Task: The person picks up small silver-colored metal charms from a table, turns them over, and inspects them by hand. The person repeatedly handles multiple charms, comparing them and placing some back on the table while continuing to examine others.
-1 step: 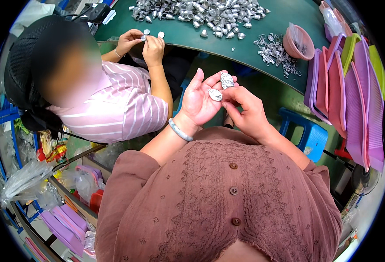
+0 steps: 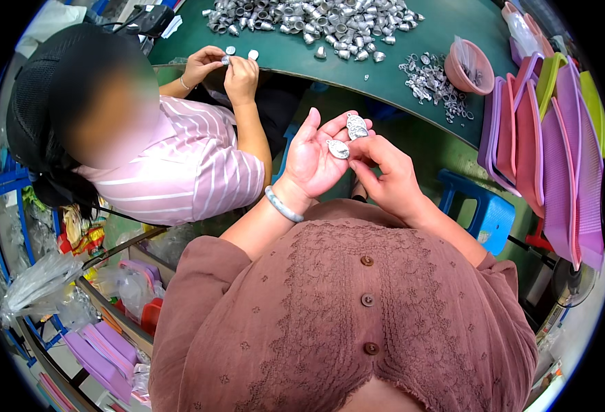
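Palm up in front of my chest, my left hand (image 2: 309, 158) holds two silvery metal pendants on its fingers. The lower pendant (image 2: 338, 149) is oval with a raised pattern and a small loop. Beyond it, the upper pendant (image 2: 357, 127) is longer, with a relief face, and lies across the fingertips. My right hand (image 2: 385, 168) meets them from the right, its thumb and bent forefinger closed at the lower pendant's edge. Whatever is between those fingertips is hidden. A pale bangle (image 2: 283, 204) circles my left wrist.
A green table (image 2: 378, 79) carries a heap of metal cups (image 2: 337, 24), small metal pieces (image 2: 429, 82) and a pink bowl (image 2: 469, 66). At left a co-worker (image 2: 179, 161) handles small discs. Coloured trays (image 2: 556, 151) and a blue stool (image 2: 481, 213) stand at right.
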Available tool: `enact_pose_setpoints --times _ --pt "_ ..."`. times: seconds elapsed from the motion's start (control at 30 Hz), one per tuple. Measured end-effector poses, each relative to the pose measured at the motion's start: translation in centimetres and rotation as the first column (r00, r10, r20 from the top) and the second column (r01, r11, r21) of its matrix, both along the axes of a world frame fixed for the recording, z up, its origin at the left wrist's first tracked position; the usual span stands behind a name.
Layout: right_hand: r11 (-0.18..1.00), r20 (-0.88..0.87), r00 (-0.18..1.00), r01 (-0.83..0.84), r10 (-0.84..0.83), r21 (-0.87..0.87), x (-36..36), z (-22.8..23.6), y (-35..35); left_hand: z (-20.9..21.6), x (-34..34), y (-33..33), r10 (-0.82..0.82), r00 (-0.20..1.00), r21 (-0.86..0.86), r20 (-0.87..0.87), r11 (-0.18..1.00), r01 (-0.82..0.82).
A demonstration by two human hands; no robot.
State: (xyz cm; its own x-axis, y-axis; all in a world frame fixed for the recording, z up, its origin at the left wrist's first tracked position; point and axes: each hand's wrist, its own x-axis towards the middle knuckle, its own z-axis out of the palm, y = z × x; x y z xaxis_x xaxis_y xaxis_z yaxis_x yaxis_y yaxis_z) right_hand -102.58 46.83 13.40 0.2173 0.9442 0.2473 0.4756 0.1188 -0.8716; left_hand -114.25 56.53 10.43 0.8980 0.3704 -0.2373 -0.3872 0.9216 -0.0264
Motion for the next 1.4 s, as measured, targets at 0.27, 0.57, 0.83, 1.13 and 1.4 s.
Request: enact_pose_setpoints --times 0.27,0.57,0.83,1.13,1.4 --pt "1.0 0.028 1.0 -0.003 0.003 -0.003 -0.6 0.1 -0.1 0.8 -0.4 -0.2 0.023 0.998 0.011 -0.058 1.0 -0.022" --pt "1.0 0.06 0.998 -0.002 0.002 -0.008 -0.7 0.3 0.0 1.0 -0.5 -0.3 0.021 0.998 0.038 -0.051 0.999 -0.02" --pt "1.0 0.066 0.998 0.008 -0.007 -0.016 -0.7 0.2 0.0 1.1 -0.3 -0.6 0.008 1.0 0.046 -0.026 0.999 -0.007" --pt "0.997 0.018 1.0 0.027 -0.026 -0.078 -0.8 0.3 0.3 1.2 -0.3 -0.7 -0.011 1.0 0.048 0.0 0.999 0.011" --pt "0.993 -0.077 0.997 0.023 -0.032 -0.112 -0.8 0.9 0.1 1.2 -0.3 -0.7 -0.018 1.0 0.048 -0.018 0.999 0.019"
